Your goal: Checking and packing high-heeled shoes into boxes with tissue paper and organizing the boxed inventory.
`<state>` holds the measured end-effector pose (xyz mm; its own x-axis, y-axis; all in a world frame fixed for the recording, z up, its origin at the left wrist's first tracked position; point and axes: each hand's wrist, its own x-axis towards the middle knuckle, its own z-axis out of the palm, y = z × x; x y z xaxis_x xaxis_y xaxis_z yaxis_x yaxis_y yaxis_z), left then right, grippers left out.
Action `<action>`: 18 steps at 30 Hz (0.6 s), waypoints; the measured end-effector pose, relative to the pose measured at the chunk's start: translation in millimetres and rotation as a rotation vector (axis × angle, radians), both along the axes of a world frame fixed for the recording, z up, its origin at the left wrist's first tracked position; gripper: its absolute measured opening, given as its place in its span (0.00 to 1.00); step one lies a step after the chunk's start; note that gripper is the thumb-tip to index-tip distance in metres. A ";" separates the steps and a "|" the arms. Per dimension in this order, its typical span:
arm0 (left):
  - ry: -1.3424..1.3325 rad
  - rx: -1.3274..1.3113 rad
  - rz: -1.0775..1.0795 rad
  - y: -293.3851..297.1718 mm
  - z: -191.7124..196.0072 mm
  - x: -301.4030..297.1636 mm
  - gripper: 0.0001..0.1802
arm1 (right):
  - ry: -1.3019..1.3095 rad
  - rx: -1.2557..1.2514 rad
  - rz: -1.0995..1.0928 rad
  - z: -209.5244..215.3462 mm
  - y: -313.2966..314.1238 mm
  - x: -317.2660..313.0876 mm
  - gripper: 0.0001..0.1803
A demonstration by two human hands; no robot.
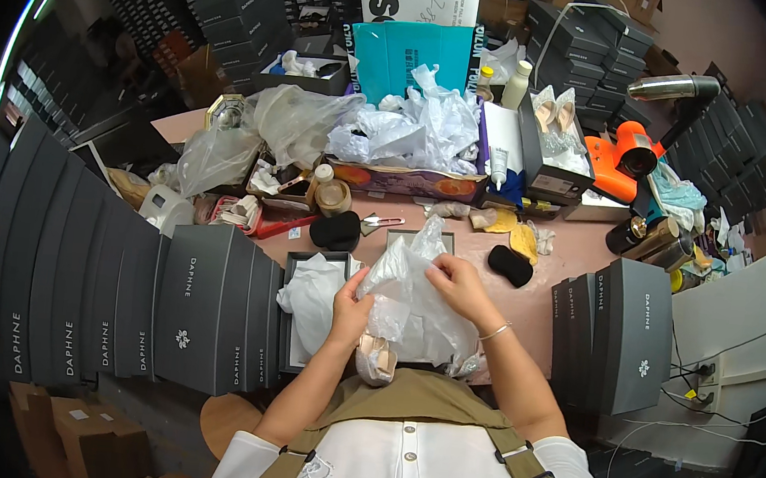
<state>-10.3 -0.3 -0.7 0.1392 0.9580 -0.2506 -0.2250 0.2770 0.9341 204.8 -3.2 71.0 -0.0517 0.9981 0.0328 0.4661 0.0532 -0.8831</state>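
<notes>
At the pink table, 2 hands pinch wrapping between them, a beige shoe nearer the torso.

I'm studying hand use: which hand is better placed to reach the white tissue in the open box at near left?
Likely the left hand: it is close to the white tissue, while the right hand is farther, across the translucent wrapping. Both hold it, though.

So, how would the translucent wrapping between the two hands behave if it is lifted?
The translucent wrapping would probably sag and fold, since it lies in loose wrinkles. It is likely light for its size, as it looks thin. Its glossy patches suggest it may be somewhat slippery.
</notes>
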 end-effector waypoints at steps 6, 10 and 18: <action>-0.159 -0.241 0.104 -21.2 -2.3 32.9 0.23 | -0.488 0.184 0.136 -14.0 -7.9 -67.8 0.08; -0.531 -0.449 -0.158 -0.2 -1.5 -5.3 0.22 | -0.546 0.214 0.372 -7.6 -32.0 -67.3 0.10; 0.049 -0.054 -0.353 19.8 -4.7 -2.7 0.41 | -0.268 -0.044 0.199 20.7 -71.1 -26.2 0.31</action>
